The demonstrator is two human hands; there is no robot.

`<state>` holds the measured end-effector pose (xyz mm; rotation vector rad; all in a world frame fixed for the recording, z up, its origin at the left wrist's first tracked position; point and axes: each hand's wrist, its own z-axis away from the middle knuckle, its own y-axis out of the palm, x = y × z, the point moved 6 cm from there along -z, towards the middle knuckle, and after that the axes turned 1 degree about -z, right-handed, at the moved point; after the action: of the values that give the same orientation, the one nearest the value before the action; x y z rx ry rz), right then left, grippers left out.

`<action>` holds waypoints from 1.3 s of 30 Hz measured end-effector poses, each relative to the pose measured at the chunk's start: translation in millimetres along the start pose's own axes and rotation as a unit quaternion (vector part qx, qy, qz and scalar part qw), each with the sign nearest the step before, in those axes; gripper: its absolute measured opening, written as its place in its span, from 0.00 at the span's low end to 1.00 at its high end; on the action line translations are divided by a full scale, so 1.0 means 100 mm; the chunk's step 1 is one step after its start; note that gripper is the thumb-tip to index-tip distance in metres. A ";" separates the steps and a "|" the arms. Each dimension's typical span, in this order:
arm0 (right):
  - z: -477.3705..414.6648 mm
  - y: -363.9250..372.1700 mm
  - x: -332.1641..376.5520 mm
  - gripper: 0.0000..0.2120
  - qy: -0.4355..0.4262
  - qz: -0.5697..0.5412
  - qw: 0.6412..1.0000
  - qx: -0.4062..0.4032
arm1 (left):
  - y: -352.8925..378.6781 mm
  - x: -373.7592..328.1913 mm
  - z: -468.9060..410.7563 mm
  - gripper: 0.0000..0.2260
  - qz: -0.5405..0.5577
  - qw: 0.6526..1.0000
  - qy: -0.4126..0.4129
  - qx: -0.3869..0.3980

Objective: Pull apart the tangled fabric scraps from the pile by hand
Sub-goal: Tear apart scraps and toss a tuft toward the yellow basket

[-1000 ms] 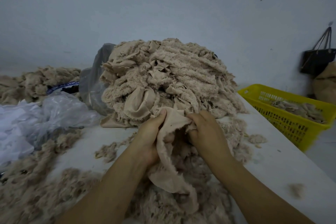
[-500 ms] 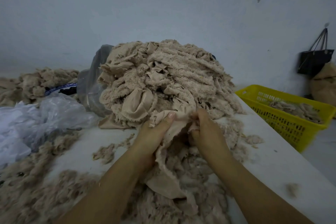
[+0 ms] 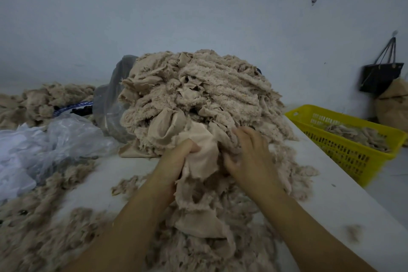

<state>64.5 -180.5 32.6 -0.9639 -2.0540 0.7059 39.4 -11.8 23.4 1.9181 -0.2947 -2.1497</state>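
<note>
A tall pile of beige tangled fabric scraps (image 3: 198,99) stands on the white table (image 3: 344,201) against the wall. At its front foot, my left hand (image 3: 174,161) grips a smooth beige scrap (image 3: 201,161) that hangs down toward me over loose fluff. My right hand (image 3: 249,157) lies just right of that scrap, fingers spread and curled into the furry scraps at the pile's base; its fingertips are partly buried.
A yellow plastic basket (image 3: 344,146) with some scraps sits at the table's right edge. Crumpled clear plastic bags (image 3: 50,141) lie at the left, a grey bag (image 3: 110,104) behind the pile. Loose beige fluff (image 3: 39,227) covers the near left. A black bag (image 3: 379,77) hangs on the wall.
My right hand let go of the smooth scrap's edge and moved right and up into the pile's base. My left hand kept its grip and shifted slightly toward the pile.
</note>
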 end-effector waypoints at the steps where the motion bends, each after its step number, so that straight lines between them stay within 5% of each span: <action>1: 0.01 0.04 0.13 0.30 -0.038 -0.015 0.999 -0.001 | 0.03 0.03 0.01 0.23 -0.037 0.999 0.003 0.004; 2: 0.02 0.07 0.20 0.28 -0.070 -0.018 0.997 -0.004 | 0.06 0.06 0.02 0.26 -0.075 0.997 0.003 0.015; 4: -0.01 0.10 0.19 0.20 -0.080 -0.011 0.997 0.008 | 0.13 0.08 0.05 0.17 -0.125 0.991 0.003 0.041; 8: -0.11 0.18 -0.10 0.11 0.012 0.071 0.994 0.084 | 0.15 0.09 0.00 0.11 -0.104 0.991 0.014 0.078; 11: -0.11 0.22 -0.23 0.06 0.041 0.037 0.996 0.065 | 0.15 0.09 0.00 0.12 -0.081 0.993 0.020 0.085; 13: -0.05 0.13 -0.50 0.08 0.143 -0.032 0.988 0.038 | 0.07 0.01 -0.01 0.05 -0.017 0.997 0.036 0.068; 15: 0.00 0.03 -0.71 0.09 0.211 -0.065 0.975 0.017 | -0.08 -0.08 -0.08 0.15 0.070 0.994 0.071 0.038; 17: 0.00 0.07 -0.62 0.10 0.162 -0.030 0.985 0.053 | -0.13 -0.09 -0.14 0.21 0.086 0.994 0.069 0.012; 19: 0.02 0.20 -0.36 0.25 0.094 -0.018 0.988 0.121 | -0.08 -0.07 -0.18 0.18 0.040 0.997 0.068 -0.027; 23: 0.02 -0.12 0.12 0.27 -0.040 -0.183 0.982 -0.034 | -0.03 -0.05 -0.22 0.18 0.052 0.997 0.033 -0.051; 24: 0.03 -0.15 0.18 0.29 -0.058 -0.220 0.973 -0.021 | -0.04 -0.06 -0.22 0.17 0.064 0.996 0.047 -0.032; 26: 0.10 0.03 0.35 0.35 -0.075 -0.245 0.954 0.156 | -0.03 -0.07 -0.22 0.16 0.101 0.993 0.062 0.004; 29: 0.35 0.41 0.52 0.22 -0.140 -0.137 0.914 0.356 | -0.08 -0.04 -0.26 0.14 0.117 0.991 0.067 -0.024; 31: 0.32 0.42 0.45 0.17 -0.135 -0.137 0.923 0.334 | -0.16 -0.08 -0.26 0.12 0.131 0.986 0.082 -0.070; 33: 0.17 0.27 0.30 0.15 -0.012 -0.256 0.933 0.254 | -0.25 -0.11 -0.26 0.16 0.167 0.978 0.094 -0.083; 34: 0.12 0.20 0.18 0.13 0.089 -0.339 0.914 0.207 | -0.28 -0.13 -0.27 0.12 0.168 0.977 0.101 -0.082; 36: 0.09 0.17 -0.07 0.12 0.259 -0.516 0.804 0.146 | -0.25 -0.12 -0.27 0.10 0.121 0.984 0.101 -0.081; 39: 0.08 0.14 -0.16 0.17 0.302 -0.681 0.657 0.114 | -0.09 -0.06 -0.23 0.10 -0.010 0.990 0.125 -0.069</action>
<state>71.2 -186.7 11.7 0.5720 -1.4142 -0.2108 62.0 -1.2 23.3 2.0874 -0.0757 -1.8591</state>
